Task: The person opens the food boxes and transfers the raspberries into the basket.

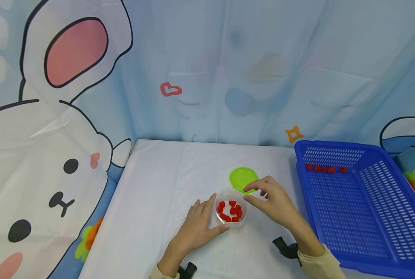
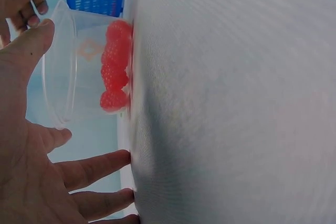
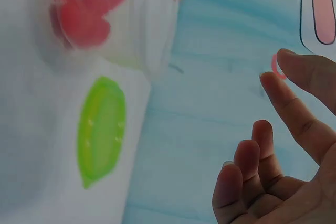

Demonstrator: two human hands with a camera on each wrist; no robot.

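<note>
A clear round plastic tub stands upright on the white table with several red raspberries at its bottom. My left hand rests at the tub's left side, thumb and index finger right at the rim and the other fingertips down on the tablecloth. Over the tub's right edge hovers my right hand, thumb and index finger apart with nothing between them. A bright green lid lies flat just behind the tub, partly covered by the right fingers in the head view. In the right wrist view the lid appears beyond the tub.
A large blue plastic basket stands on the right, with a short row of red raspberries near its back wall. Behind the table hangs a light blue printed curtain. Black straps circle the wrists.
</note>
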